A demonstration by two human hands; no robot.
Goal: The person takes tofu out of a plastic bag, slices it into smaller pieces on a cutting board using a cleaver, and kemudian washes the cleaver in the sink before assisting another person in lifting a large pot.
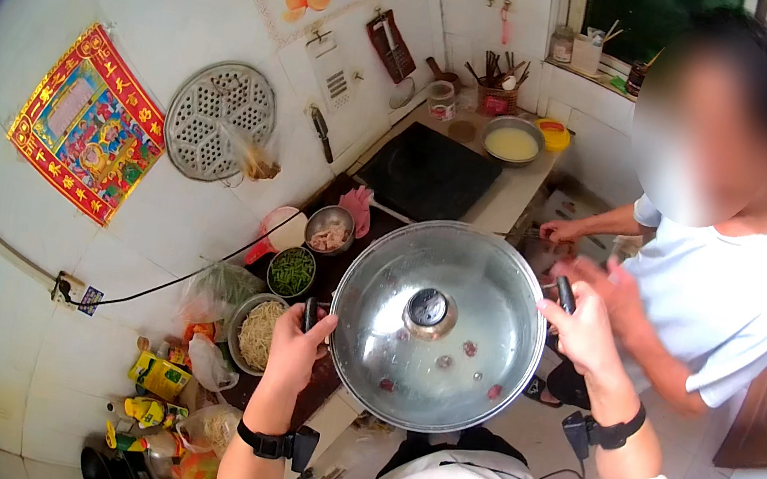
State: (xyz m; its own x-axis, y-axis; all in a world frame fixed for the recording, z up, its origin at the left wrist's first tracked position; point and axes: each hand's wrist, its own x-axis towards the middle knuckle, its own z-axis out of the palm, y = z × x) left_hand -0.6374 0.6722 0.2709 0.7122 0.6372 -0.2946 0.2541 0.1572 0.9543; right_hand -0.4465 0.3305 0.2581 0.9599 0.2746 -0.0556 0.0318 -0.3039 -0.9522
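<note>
A large round pot with a glass lid (pixel 435 385) is held up in front of my body, clear of the counter. My left hand (pixel 300 343) grips its black side handle on the left, and my right hand (pixel 581 330) grips the opposite handle. Through the glass, liquid and several dark red pieces show; the lid has a black knob (pixel 428 308). Beyond the pot lies a black flat cooktop (pixel 429 173). Left of the pot stand a bowl of chopped green vegetable (pixel 291 271), a metal bowl of raw meat (pixel 330 231) and a bowl of bean sprouts (pixel 259 335).
A person in a white shirt (pixel 716 295) stands close on the right, hands near the pot. A pan of pale yellow liquid (pixel 513 142) sits behind the cooktop. A power cord (pixel 178 281) runs from the wall over the bowls. Bags and bottles crowd the lower left.
</note>
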